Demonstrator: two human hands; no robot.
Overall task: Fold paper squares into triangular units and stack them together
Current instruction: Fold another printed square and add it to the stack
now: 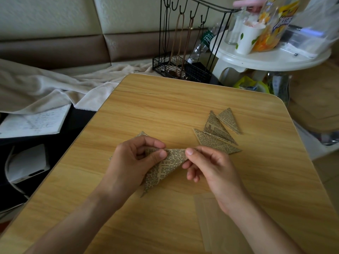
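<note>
Newsprint paper (166,165), already folded to a triangle, is held just above the wooden worktop (165,110), near the middle; the left hand (136,158) pinches its left upper corner between thumb and forefinger, and the right hand (207,165) pinches the right upper corner the same way, the other fingers loosely curled; the long edge runs between the two hands and the point hangs down toward the person. I think both corners are held so that the edge stays tight and straight, which helps to make the next crease clean; this is a judgement only.

Three finished triangles (218,132) lie to the right and a little farther, overlapping each other in a loose group; probably they are put there to stay out of the way of the folding, and they are not yet a neat stack. A corner of more paper (142,133) shows behind the left hand; what it is I cannot tell. A pale sheet (211,217) lies flat on the near right of the worktop, partly under the right forearm.
</note>
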